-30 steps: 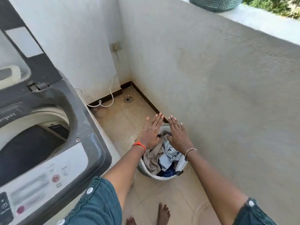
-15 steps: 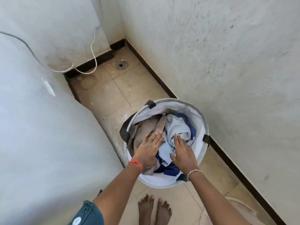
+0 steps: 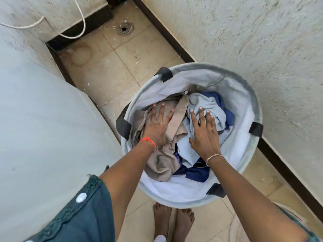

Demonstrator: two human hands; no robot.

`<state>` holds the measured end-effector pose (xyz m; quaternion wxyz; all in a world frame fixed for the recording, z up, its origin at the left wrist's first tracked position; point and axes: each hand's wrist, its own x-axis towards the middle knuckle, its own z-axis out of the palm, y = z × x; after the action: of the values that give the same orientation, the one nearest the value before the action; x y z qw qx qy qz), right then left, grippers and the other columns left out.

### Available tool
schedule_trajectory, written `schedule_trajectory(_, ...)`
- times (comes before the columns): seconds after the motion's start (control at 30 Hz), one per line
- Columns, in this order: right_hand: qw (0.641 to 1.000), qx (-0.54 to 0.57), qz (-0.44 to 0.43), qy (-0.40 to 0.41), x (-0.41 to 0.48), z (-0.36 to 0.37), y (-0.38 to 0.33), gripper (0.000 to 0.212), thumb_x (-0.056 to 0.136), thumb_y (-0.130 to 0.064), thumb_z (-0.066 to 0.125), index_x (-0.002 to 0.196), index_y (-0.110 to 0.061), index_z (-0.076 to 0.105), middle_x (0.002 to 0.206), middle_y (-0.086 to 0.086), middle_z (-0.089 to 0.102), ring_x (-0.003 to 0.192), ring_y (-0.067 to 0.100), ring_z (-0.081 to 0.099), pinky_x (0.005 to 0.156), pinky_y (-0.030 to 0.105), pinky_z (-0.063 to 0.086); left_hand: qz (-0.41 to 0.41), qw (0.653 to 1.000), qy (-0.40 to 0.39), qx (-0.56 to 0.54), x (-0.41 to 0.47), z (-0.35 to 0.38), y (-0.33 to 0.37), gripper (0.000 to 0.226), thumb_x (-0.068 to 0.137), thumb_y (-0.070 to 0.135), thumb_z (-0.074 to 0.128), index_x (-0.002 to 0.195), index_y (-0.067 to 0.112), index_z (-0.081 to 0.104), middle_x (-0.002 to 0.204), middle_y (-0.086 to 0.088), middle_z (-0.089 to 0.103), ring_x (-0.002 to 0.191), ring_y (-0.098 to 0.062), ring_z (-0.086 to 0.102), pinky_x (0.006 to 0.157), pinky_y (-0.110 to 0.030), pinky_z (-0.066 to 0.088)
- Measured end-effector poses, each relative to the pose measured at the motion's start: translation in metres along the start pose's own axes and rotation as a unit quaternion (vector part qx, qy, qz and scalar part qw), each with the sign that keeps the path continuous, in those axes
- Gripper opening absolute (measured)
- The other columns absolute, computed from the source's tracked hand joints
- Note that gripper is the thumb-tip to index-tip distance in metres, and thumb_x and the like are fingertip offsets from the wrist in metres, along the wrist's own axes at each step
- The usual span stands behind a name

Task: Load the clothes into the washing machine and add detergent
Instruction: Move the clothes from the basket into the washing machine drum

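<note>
Clothes [image 3: 180, 130]: left hand [image 3: 156, 127] flat at 9 o'clock, right hand [image 3: 204, 137] flat at 3, nothing gripped; scoop deep underneath

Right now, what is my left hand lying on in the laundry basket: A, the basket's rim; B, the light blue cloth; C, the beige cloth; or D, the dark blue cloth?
C: the left hand lies with straight fingers on the beige cloth inside the basket, while the right hand rests on the light blue cloth.
</note>
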<state>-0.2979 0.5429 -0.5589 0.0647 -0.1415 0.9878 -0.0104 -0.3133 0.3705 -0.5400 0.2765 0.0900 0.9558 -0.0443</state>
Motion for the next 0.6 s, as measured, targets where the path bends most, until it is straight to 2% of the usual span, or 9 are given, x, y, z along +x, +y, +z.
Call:
schedule_trajectory(0.13,0.999,-0.027,0.025,0.001,-0.002,0.007,-0.012,0.098,0.063,-0.02,0.074,0.146,-0.013,0.021,0.15,0.025,0.02,0.137,0.044,0.022,0.114,0.05,0.019,-0.006,0.995,-0.074,-0.06,0.002,0.014,0.006,0.107,0.084,0.029,0.065,0.144,0.027,-0.024,0.153,-0.015,-0.027,0.138,-0.045,-0.02,0.111,-0.059,0.002)
schedule_trajectory(0.23,0.999,-0.037,0.009,0.0,-0.006,0.005,-0.019,0.1,0.066,-0.014,0.068,0.147,-0.017,0.01,0.154,0.021,0.012,0.14,0.043,0.011,0.115,0.05,0.011,0.002,0.995,-0.082,-0.058,-0.004,0.014,0.012,0.097,0.091,0.027,0.056,0.144,0.025,-0.025,0.153,-0.015,-0.026,0.14,-0.045,-0.015,0.111,-0.06,0.001)
schedule_trajectory(0.33,0.999,-0.027,-0.022,0.011,-0.007,-0.004,-0.028,0.104,0.063,-0.025,0.076,0.147,-0.018,0.016,0.154,0.016,0.017,0.14,0.038,0.018,0.115,0.048,0.017,-0.003,0.996,-0.07,-0.061,-0.017,-0.001,0.019,0.085,0.094,0.022,0.047,0.145,0.021,-0.022,0.155,-0.011,-0.02,0.142,-0.042,-0.009,0.113,-0.059,0.009)
schedule_trajectory(0.4,1.0,-0.012,-0.012,0.008,-0.007,-0.015,-0.033,0.11,0.059,-0.036,0.08,0.147,-0.018,0.016,0.154,0.012,0.019,0.14,0.036,0.021,0.113,0.048,0.023,-0.007,0.997,-0.052,-0.055,-0.029,-0.012,0.022,0.081,0.095,0.023,0.046,0.147,0.016,-0.016,0.157,-0.011,-0.012,0.143,-0.042,-0.002,0.113,-0.059,0.016)
schedule_trajectory(0.43,1.0,-0.004,0.001,0.005,-0.006,-0.022,-0.035,0.114,0.058,-0.038,0.081,0.147,-0.018,0.013,0.154,0.011,0.019,0.14,0.035,0.022,0.112,0.048,0.025,-0.006,0.999,-0.015,-0.045,-0.036,-0.018,0.025,0.079,0.093,0.022,0.048,0.148,0.011,-0.008,0.158,-0.013,-0.002,0.142,-0.043,0.007,0.111,-0.059,0.023)
schedule_trajectory(0.47,1.0,0.004,0.015,0.003,-0.006,-0.03,-0.037,0.115,0.057,-0.038,0.081,0.146,-0.017,0.012,0.154,0.009,0.021,0.14,0.033,0.023,0.111,0.047,0.026,0.0,0.998,0.051,-0.032,-0.042,-0.022,0.027,0.073,0.09,0.019,0.05,0.149,0.007,0.008,0.156,-0.015,0.015,0.139,-0.043,0.023,0.105,-0.058,0.033)
schedule_trajectory(0.53,1.0,0.011,0.028,0.007,-0.006,-0.052,-0.038,0.11,0.059,-0.033,0.078,0.146,-0.017,0.012,0.153,0.005,0.024,0.14,0.028,0.026,0.109,0.048,0.028,0.026,0.989,0.14,-0.029,-0.057,-0.038,0.03,0.053,0.084,0.016,0.041,0.135,0.006,0.046,0.137,-0.011,0.052,0.119,-0.036,0.055,0.086,-0.052,0.052)
schedule_trajectory(0.6,0.999,0.02,0.025,0.011,-0.007,-0.078,-0.038,0.104,0.06,-0.026,0.076,0.144,-0.016,0.016,0.152,0.003,0.028,0.138,0.026,0.031,0.105,0.051,0.031,0.041,0.982,0.184,-0.034,-0.075,-0.062,0.032,0.055,0.081,0.016,0.029,0.128,0.008,0.055,0.129,-0.006,0.06,0.113,-0.03,0.061,0.08,-0.046,0.056)
